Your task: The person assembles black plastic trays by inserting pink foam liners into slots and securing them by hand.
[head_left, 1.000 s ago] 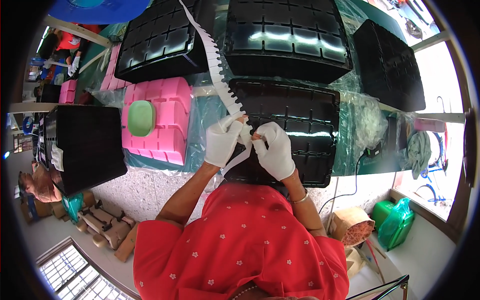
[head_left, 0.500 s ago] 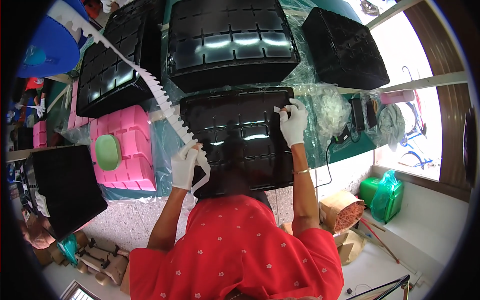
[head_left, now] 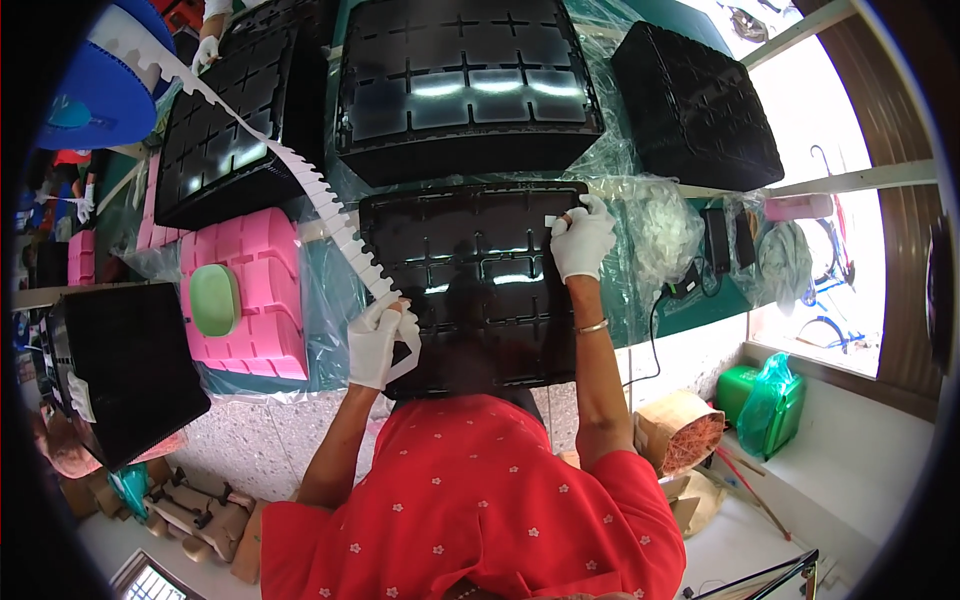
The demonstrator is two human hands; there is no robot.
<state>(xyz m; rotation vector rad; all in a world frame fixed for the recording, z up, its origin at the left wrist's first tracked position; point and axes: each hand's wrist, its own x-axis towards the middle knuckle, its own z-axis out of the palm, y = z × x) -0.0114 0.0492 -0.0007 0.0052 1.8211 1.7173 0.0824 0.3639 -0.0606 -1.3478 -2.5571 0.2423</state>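
Note:
A stack of glossy black moulded trays (head_left: 470, 345) lies before me at the table's near edge. My left hand (head_left: 372, 345), in a white glove, pinches the end of a long white strip of stickers (head_left: 322, 200) beside the stack's left edge. The notched strip runs up to a blue reel (head_left: 95, 95) at the upper left, and its loose end curls below my fingers. At the stack's upper right corner, my right hand (head_left: 585, 240), also gloved, is closed with a small white sticker (head_left: 550, 221) at its fingertips. Whether that sticker touches the tray I cannot tell.
More black tray stacks (head_left: 465, 90) stand behind, to the right and at left. Pink trays (head_left: 270, 285) carry a green soap-like oval (head_left: 215, 300). Clear plastic wrap (head_left: 668, 230) and black adapters (head_left: 715, 240) lie at right. A co-worker's gloved hand (head_left: 207, 52) shows at the far left.
Both my hands have shifted only slightly and keep their grips, the right at the tray corner. The co-worker's gloved hand has come down to the far-left black stack.

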